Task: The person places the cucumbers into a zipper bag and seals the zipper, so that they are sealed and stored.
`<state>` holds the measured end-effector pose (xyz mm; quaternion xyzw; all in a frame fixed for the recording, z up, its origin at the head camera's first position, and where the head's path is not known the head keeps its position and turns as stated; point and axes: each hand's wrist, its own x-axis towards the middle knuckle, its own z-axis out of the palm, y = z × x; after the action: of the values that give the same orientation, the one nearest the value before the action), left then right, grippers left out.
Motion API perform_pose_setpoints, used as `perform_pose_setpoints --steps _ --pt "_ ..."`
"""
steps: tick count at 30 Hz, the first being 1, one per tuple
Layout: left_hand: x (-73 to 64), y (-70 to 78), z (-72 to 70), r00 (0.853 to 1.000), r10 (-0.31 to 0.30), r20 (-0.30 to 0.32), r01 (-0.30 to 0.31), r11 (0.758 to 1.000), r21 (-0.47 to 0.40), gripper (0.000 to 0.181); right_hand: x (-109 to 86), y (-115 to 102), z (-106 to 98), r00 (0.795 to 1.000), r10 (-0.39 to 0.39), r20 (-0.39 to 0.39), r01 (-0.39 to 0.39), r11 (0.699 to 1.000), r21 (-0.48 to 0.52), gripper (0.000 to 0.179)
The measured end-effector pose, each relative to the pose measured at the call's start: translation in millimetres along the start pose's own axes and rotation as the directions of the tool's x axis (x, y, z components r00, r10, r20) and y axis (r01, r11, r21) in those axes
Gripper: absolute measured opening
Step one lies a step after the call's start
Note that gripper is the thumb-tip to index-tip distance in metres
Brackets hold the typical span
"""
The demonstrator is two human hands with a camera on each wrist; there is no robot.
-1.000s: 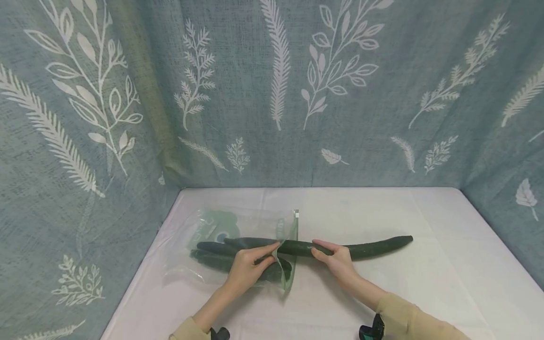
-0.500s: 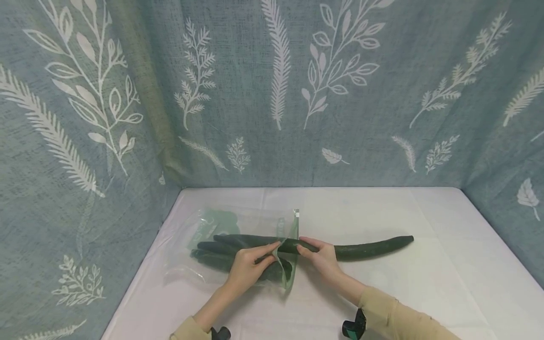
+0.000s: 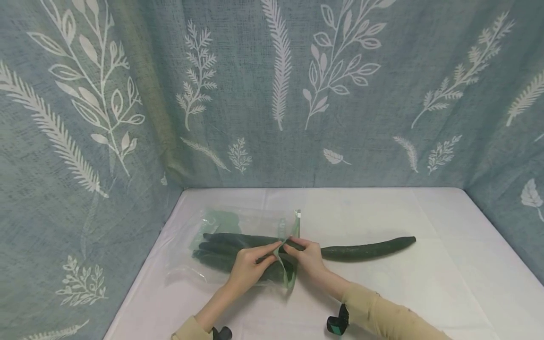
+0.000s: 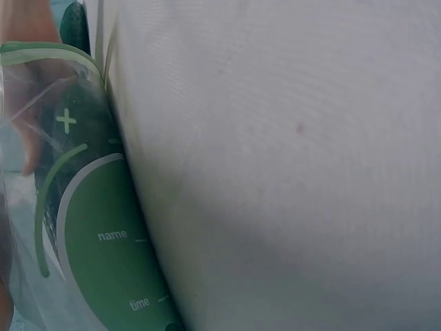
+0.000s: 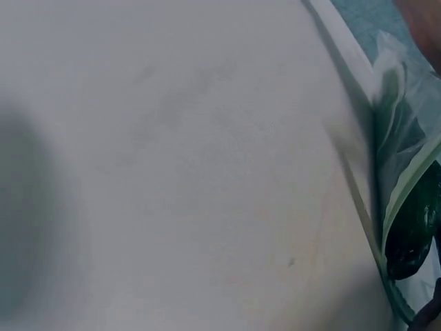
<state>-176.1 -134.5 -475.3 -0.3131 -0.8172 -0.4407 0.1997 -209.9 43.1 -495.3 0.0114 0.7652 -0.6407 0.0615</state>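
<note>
A clear zip bag (image 3: 255, 217) with green printing lies on the table, its green-edged mouth to the right. Inside lie several dark green cucumbers (image 3: 216, 259). The left hand (image 3: 246, 269) pinches the mouth's near edge between thumb and fingers. At the opening, the right hand (image 3: 309, 259) grips the tail end of a cucumber (image 3: 238, 239), most of which is inside the bag. Another cucumber (image 3: 367, 251) lies outside to the right, its near end hidden behind the right hand. In the right wrist view, a cucumber end (image 5: 410, 241) shows within the mouth.
White cloth covers the table (image 3: 382, 208). A blue-green curtain (image 3: 255, 94) with white leaf prints stands behind and at both sides. Black wrist cameras (image 3: 337, 322) sit below the forearms. Printed "name" and "time" appear on the bag's green label (image 4: 103, 276).
The right hand has moved left up to the bag's mouth, sliding its cucumber deeper into the bag. The left hand and the cucumber at the right have stayed in place.
</note>
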Motion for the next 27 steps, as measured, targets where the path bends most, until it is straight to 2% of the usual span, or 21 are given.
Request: perform_pose_setpoints --steps 6,16,19,27 --pt "0.8 1.4 -0.9 1.000 -0.012 0.007 0.012 1.000 0.001 0.035 6.8 -4.9 7.9 0.999 0.036 0.014 -0.036 0.999 -0.030 0.043" --pt "0.9 6.7 -1.5 1.000 -0.010 0.009 0.010 1.000 0.016 0.037 9.1 -0.4 18.5 0.997 0.024 0.078 -0.019 0.998 -0.066 0.037" --pt "0.6 7.4 -1.4 1.000 -0.016 0.008 0.016 1.000 0.015 0.036 10.5 2.3 17.4 0.995 0.007 0.097 0.002 0.995 -0.096 0.037" --pt "0.8 6.7 -3.0 1.000 -0.013 0.011 0.013 1.000 0.025 0.035 10.7 4.6 15.3 0.979 -0.100 0.178 0.131 0.976 -0.173 0.035"
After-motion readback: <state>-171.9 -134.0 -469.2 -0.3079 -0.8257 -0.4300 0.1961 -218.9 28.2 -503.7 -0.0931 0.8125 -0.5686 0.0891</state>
